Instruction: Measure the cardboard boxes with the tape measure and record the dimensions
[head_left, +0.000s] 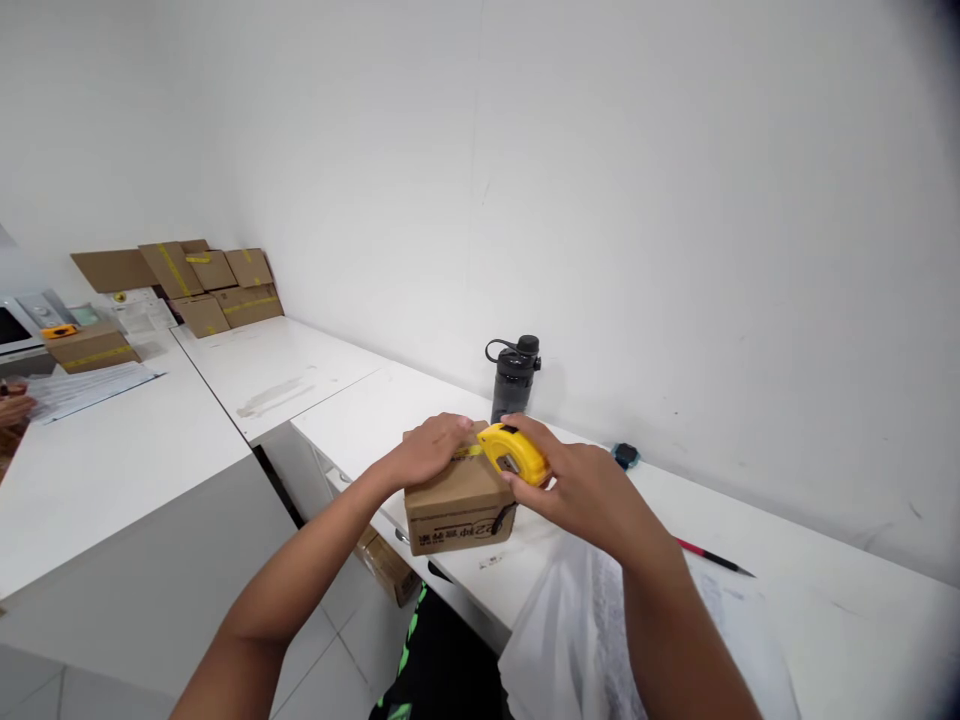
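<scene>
A small brown cardboard box [459,492] with dark printing sits at the front edge of the white desk. My left hand [433,450] lies over its top left part, closed against the box, with some fingertips hidden. A yellow tape measure [519,455] is gripped in my right hand [574,475], just above the box's right side. From the tape measure a dark strap hangs down past the box's corner. On the box top, between both hands, shows a short yellow strip [468,452]; I cannot tell whether it is blade or packing tape.
Behind the box stands a black bottle [514,380]. To the right are a dark watch-like item [625,456], a red and black pen [716,556] and white sheeting [570,630]. Stacked cartons [214,285], papers [94,388] and another person's hand [15,408] are at left.
</scene>
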